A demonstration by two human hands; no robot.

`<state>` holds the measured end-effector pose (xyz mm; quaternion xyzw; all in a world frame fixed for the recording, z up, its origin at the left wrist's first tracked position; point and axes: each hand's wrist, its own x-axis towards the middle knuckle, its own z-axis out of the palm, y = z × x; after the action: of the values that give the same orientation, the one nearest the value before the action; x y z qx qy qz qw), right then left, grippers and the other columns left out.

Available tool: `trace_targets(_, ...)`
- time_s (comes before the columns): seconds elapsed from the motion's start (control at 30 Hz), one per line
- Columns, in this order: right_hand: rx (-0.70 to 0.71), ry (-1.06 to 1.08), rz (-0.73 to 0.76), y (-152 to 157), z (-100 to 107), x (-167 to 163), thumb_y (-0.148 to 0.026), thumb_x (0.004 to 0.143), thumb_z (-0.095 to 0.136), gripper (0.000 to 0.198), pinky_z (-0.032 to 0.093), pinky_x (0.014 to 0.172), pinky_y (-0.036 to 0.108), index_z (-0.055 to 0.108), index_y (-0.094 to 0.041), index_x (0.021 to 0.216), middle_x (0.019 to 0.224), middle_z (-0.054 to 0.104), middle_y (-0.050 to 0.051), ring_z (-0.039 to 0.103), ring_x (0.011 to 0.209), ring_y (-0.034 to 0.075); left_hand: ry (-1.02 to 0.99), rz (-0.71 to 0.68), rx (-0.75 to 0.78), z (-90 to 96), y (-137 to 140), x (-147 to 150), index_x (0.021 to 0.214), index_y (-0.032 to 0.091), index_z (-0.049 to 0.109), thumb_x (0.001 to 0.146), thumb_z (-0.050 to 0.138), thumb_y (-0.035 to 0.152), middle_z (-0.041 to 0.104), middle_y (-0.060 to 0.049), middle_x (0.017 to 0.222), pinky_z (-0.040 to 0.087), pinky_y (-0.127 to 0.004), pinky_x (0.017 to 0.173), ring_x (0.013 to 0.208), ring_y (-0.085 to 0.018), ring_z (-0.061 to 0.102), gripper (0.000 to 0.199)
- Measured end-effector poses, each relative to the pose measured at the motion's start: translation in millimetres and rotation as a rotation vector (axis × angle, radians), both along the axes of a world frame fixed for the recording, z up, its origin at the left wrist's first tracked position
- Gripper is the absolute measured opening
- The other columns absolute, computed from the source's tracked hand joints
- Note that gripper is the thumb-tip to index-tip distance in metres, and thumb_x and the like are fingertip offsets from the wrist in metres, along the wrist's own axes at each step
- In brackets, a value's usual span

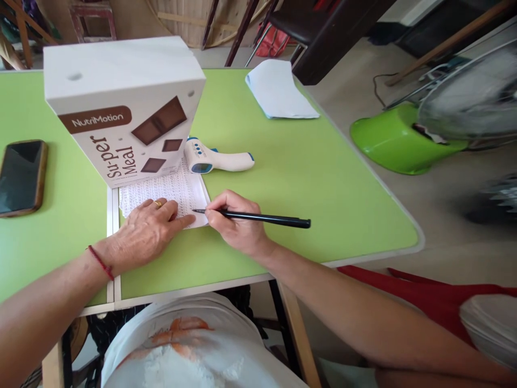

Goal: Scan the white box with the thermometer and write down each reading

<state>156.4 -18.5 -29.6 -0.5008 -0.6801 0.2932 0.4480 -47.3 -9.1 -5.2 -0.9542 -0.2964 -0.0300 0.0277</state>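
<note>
My right hand (238, 223) pinches a black pen (274, 219), its tip touching the right part of a handwritten sheet of paper (177, 191). Dense lines of writing cover most of the visible sheet. My left hand (151, 229), with a ring on one finger and a red cord at the wrist, rests palm down on the sheet's near edge, thumb stretched toward the pen tip. Over the paper's far part stands a white NutriMotion box (125, 108), hiding some of it. Beside the box lies a white and blue infrared thermometer (220, 160).
A phone (22, 178) lies at the left of the green table (315, 188). Folded paper (278, 89) sits at the far right corner. Past the right edge are a green plastic stool (388, 140) and a fan (472, 97). A seam between table sections runs under my left wrist.
</note>
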Motion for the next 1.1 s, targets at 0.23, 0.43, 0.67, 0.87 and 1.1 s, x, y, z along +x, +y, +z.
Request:
trace_targets(0.23, -0.014, -0.019, 0.018, -0.3, -1.5, 0.5, -0.022, 0.073, 0.055, 0.01, 0.033, 0.042, 0.022, 0.05, -0.022, 0.064, 0.05, 0.05, -0.006, 0.041, 0.043, 0.008, 0.011, 0.004, -0.024, 1.3, 0.2, 1.6, 0.124, 0.024, 0.057, 0.095, 0.04, 0.012, 0.053, -0.006, 0.084, 0.042, -0.031, 0.065, 0.066, -0.018, 0.048, 0.035)
trace_targets(0.43, -0.003, -0.025, 0.04, -0.5, -2.6, 0.7, -0.023, 0.075, 0.056, 0.013, 0.034, 0.042, 0.022, 0.048, -0.023, 0.064, 0.05, 0.05, -0.006, 0.042, 0.044, 0.008, 0.016, 0.01, -0.028, 2.0, 0.1, 1.5, 0.123, 0.024, 0.057, 0.095, 0.041, 0.013, 0.054, -0.006, 0.084, 0.042, -0.031, 0.064, 0.067, -0.018, 0.048, 0.034)
trace_targets(0.67, 0.012, -0.008, 0.069, 0.0, -0.7, 1.2, -0.02, 0.075, 0.054, 0.013, 0.032, 0.04, 0.021, 0.048, -0.022, 0.063, 0.05, 0.049, -0.006, 0.04, 0.041, 0.008, 0.034, 0.009, -0.005, 1.8, 0.2, 1.0, 0.125, 0.026, 0.057, 0.094, 0.045, 0.013, 0.055, -0.005, 0.084, 0.042, -0.031, 0.063, 0.067, -0.019, 0.049, 0.036)
trace_targets(0.87, 0.025, -0.012, 0.03, -0.2, 0.3, 0.4, -0.018, 0.073, 0.055, 0.012, 0.032, 0.041, 0.022, 0.048, -0.022, 0.063, 0.05, 0.048, -0.007, 0.04, 0.042, 0.008, 0.026, 0.007, -0.005, 1.4, 0.2, -0.4, 0.126, 0.026, 0.057, 0.094, 0.046, 0.013, 0.055, -0.006, 0.085, 0.042, -0.031, 0.064, 0.067, -0.018, 0.049, 0.036)
trace_targets(1.1, 0.057, -0.022, 0.032, 0.5, -1.7, 0.1, -0.016, 0.073, 0.053, 0.012, 0.032, 0.041, 0.021, 0.047, -0.022, 0.063, 0.05, 0.048, -0.007, 0.04, 0.042, 0.007, 0.045, 0.015, -0.021, 3.0, 0.2, 0.5, 0.127, 0.027, 0.056, 0.095, 0.045, 0.015, 0.054, -0.006, 0.085, 0.042, -0.031, 0.064, 0.068, -0.018, 0.049, 0.036)
